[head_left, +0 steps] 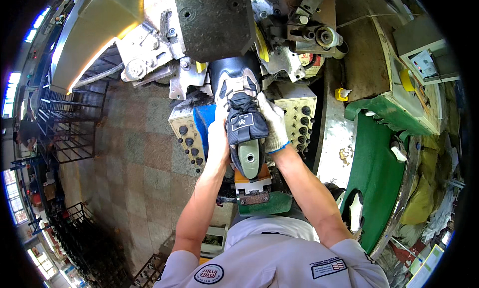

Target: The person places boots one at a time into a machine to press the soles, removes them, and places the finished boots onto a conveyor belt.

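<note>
Nearest the body, both forearms rise from the lower edge and meet at a shoe (243, 119) mounted on a machine. Left hand (218, 138), bare, lies flat along the shoe's left flank; fingers closed against the upper, not wrapped round it. Right hand (273, 124), in a white knit glove with a blue cuff, clasps the right flank near the laces. Judgement: the two-sided hold steadies the shoe and keeps it square on its support while the toe sits in the press.

Shoe: dark blue knit upper, grey and white overlays, laced; a grey-green plastic form (250, 157) fills the opening, smooth, with a round hole. Heel end points toward the body; toe sits under the dark block (213, 18), a heavy, rough, matt slab. Below the heel, an orange and metal bracket (252, 184).

Either side of the shoe: cream control boxes (298, 117) with rows of black knobs, worn and scuffed.

Farther right: green felt-covered bench (375, 178), a white sole (355, 208) lying on it. Farther left: tiled floor (134, 163), black wire racks (67, 123).
</note>
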